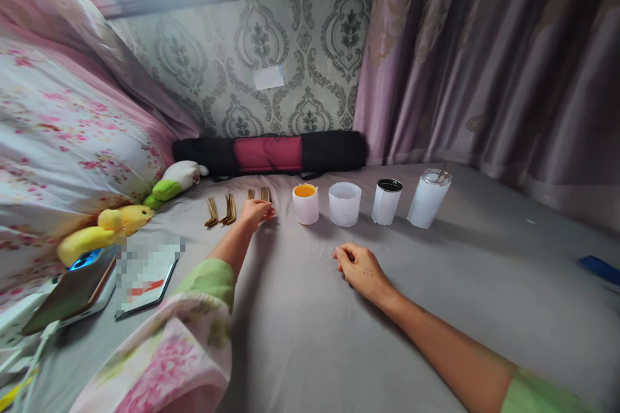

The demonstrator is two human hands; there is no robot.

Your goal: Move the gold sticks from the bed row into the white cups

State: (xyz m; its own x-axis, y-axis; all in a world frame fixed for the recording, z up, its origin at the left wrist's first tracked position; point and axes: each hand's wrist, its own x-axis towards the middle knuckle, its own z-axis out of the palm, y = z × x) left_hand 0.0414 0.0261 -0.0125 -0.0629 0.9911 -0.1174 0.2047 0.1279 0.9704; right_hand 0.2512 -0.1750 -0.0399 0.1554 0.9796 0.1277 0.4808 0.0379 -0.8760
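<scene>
Thin gold-coloured bent sticks [228, 209] lie in small bunches on the grey sheet. My left hand [256, 211] is at the right-hand bunches, covering their lower ends. Its fingers are pinched together, and what they hold, if anything, is hidden. My right hand [361, 268] hovers or rests low over the sheet with curled fingers, nothing showing in it. Beyond it stand a white-wrapped cup with an orange inside [306, 208], a translucent white cup [344, 206], a white-wrapped can with a dark inside [386, 204] and a taller wrapped glass jar [428, 201].
At the left lie a tablet-like device [159, 281], a phone [77, 290] with white cables, and yellow [92, 239] and green-white plush toys [177, 181]. A black-and-red rolled bag [268, 153] lies along the wall. Curtains hang at both sides. A blue object [600, 268] is far right.
</scene>
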